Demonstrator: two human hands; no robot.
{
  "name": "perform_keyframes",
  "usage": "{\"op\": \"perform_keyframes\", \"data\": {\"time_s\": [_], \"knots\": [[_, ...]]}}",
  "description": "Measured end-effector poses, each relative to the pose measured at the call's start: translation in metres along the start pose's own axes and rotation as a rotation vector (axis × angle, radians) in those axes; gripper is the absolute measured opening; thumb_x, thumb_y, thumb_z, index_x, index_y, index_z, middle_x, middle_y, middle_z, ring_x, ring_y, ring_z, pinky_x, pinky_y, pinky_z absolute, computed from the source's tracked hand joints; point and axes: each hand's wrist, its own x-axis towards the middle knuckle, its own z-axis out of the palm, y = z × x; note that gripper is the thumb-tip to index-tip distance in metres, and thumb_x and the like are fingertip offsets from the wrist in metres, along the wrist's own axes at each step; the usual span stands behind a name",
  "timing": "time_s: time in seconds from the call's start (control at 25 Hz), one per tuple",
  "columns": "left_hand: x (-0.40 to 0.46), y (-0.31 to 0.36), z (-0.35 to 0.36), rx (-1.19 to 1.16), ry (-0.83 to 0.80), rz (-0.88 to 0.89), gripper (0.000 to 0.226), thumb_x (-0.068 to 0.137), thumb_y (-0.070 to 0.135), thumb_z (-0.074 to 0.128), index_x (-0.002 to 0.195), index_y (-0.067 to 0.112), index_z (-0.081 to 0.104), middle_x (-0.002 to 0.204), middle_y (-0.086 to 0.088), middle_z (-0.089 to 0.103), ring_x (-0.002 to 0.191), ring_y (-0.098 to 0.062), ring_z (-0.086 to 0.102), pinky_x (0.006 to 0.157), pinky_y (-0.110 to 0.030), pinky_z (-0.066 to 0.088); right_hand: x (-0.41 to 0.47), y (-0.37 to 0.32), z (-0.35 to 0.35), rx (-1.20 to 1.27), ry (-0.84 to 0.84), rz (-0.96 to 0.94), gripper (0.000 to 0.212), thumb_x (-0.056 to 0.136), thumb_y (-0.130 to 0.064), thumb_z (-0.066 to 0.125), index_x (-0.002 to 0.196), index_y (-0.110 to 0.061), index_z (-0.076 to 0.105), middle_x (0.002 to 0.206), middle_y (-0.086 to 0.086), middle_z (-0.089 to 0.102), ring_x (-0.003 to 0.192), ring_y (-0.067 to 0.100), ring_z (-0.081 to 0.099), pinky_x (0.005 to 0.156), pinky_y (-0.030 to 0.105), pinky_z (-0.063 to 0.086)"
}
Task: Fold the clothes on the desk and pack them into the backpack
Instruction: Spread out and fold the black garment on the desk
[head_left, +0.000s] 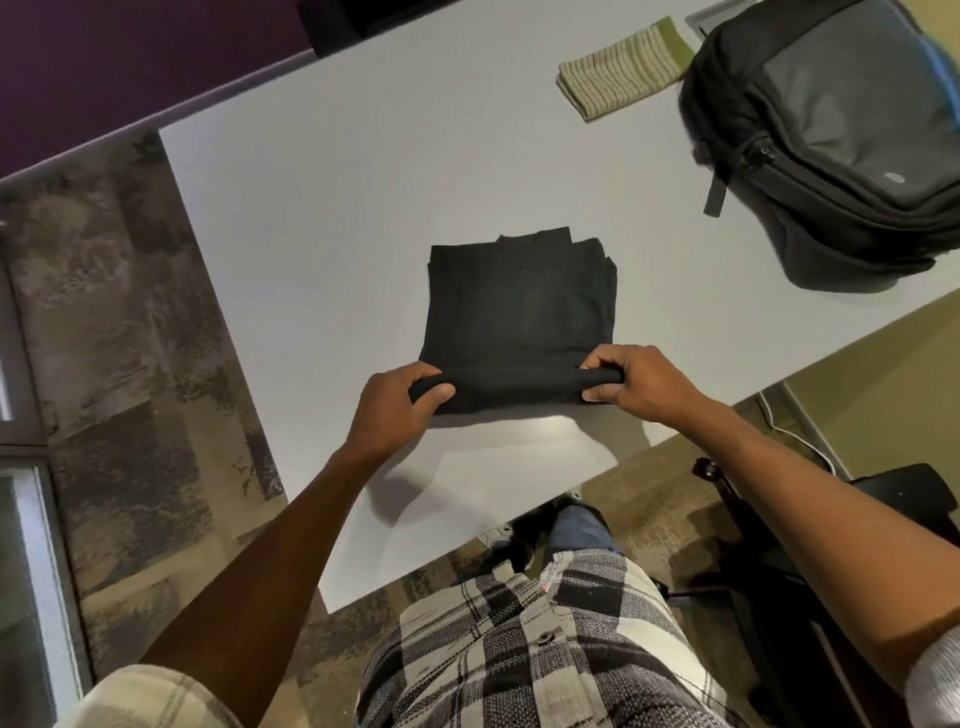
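A black garment (519, 306) lies folded into a rectangle in the middle of the white desk (322, 218). Its near edge is rolled over into a thick fold. My left hand (400, 410) grips the left end of that fold, and my right hand (639, 384) pinches the right end. A black backpack (841, 135) lies on its side at the desk's far right, zipped as far as I can see. A folded green striped cloth (623, 70) rests on the desk just left of the backpack.
The desk's near edge runs diagonally just below my hands. A black office chair (779, 545) stands on the carpet at lower right. A white cable (800, 431) hangs off the desk's right side.
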Motion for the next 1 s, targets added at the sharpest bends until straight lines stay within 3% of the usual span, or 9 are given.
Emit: {"op": "perform_keyframes", "data": {"time_s": [0.12, 0.32, 0.52, 0.72, 1.0], "knots": [[0.014, 0.013, -0.011, -0.121, 0.085, -0.076, 0.022, 0.093, 0.037, 0.068, 0.108, 0.020, 0.071, 0.097, 0.007, 0.069, 0.086, -0.004, 0.062, 0.073, -0.011, 0.046, 0.009, -0.008, -0.014, 0.127, 0.019, 0.052, 0.017, 0.079, -0.020, 0.084, 0.091, -0.024, 0.073, 0.091, -0.008, 0.072, 0.084, 0.009, 0.066, 0.075, 0.031, 0.054], [0.050, 0.031, -0.031, -0.239, 0.196, -0.119, 0.025, 0.092, 0.036, 0.070, 0.106, 0.016, 0.072, 0.098, 0.002, 0.070, 0.089, -0.010, 0.064, 0.075, -0.016, 0.050, 0.031, -0.021, -0.042, 0.284, 0.044, 0.096, 0.016, 0.081, -0.021, 0.082, 0.092, -0.018, 0.072, 0.092, 0.003, 0.072, 0.088, 0.021, 0.068, 0.075, 0.037, 0.057], [0.097, 0.046, -0.044, -0.348, 0.243, -0.203, 0.026, 0.087, 0.044, 0.071, 0.098, 0.020, 0.074, 0.095, 0.002, 0.073, 0.090, -0.018, 0.069, 0.083, -0.039, 0.059, 0.062, -0.033, -0.068, 0.404, 0.102, 0.141, 0.020, 0.079, -0.023, 0.084, 0.094, -0.017, 0.072, 0.096, 0.002, 0.073, 0.089, 0.018, 0.067, 0.076, 0.030, 0.053], [0.157, 0.052, -0.050, -0.382, 0.278, -0.308, 0.022, 0.084, 0.048, 0.072, 0.094, 0.029, 0.072, 0.103, 0.008, 0.073, 0.099, -0.014, 0.068, 0.093, -0.040, 0.056, 0.108, -0.033, -0.086, 0.499, 0.174, 0.247, 0.030, 0.079, -0.029, 0.084, 0.101, -0.013, 0.071, 0.099, 0.002, 0.073, 0.089, 0.017, 0.068, 0.081, 0.033, 0.056], [0.216, 0.046, -0.033, -0.592, 0.174, -0.461, 0.047, 0.087, 0.045, 0.072, 0.125, 0.020, 0.060, 0.118, -0.002, 0.067, 0.097, -0.019, 0.070, 0.084, -0.037, 0.061, 0.169, -0.016, -0.091, 0.531, 0.298, 0.319, 0.031, 0.082, -0.033, 0.081, 0.104, -0.016, 0.068, 0.100, -0.003, 0.069, 0.090, 0.011, 0.065, 0.074, 0.025, 0.051]]}}
